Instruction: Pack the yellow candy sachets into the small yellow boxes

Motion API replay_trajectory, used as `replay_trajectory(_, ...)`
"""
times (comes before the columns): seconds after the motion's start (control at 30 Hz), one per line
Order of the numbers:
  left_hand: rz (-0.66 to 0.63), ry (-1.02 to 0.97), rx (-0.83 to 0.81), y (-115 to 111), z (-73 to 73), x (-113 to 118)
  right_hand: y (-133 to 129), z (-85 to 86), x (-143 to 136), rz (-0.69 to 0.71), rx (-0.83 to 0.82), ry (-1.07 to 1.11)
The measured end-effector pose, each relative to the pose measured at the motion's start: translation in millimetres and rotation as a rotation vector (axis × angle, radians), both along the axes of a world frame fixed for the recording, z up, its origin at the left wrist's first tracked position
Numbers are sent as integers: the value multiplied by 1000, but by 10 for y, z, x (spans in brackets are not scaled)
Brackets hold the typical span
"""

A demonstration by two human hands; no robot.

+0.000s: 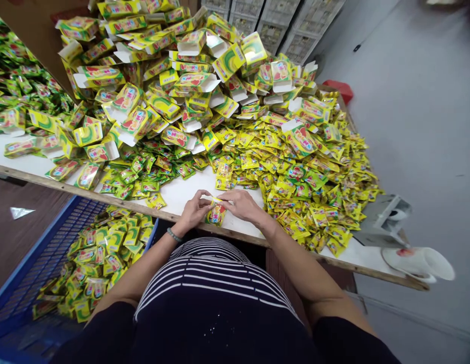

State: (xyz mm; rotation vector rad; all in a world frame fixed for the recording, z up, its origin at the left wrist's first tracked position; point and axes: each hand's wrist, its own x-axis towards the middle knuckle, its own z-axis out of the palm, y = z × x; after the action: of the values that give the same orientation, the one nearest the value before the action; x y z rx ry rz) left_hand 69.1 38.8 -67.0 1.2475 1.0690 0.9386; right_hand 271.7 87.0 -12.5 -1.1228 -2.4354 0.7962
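At the front edge of the white table (174, 192), a small yellow box (216, 215) with a red and green print stands between both hands. My left hand (197, 208) pinches the left side of its top end. From the right, my right hand (240, 205) has its fingers closed on the same end. Behind the hands lie small yellow packets (295, 177) in a large heap on the right and green packets (155, 167) on the left. Open-ended yellow boxes (136, 116) are piled above them.
A blue crate (41, 253) holding many filled yellow boxes (102, 253) is below the table at left. A grey metal device (382, 220) and a white plastic container (417, 260) stand at the right end. White crates (276, 23) are stacked behind.
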Motion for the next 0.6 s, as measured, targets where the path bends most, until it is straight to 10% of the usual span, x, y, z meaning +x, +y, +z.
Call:
replay_trajectory(0.27, -20, -24, -40, 4, 67, 11, 258, 71, 87, 34, -342, 1)
replay_trajectory(0.6, -12, 138, 80, -9, 3, -3, 400, -7, 74, 233, -245, -146)
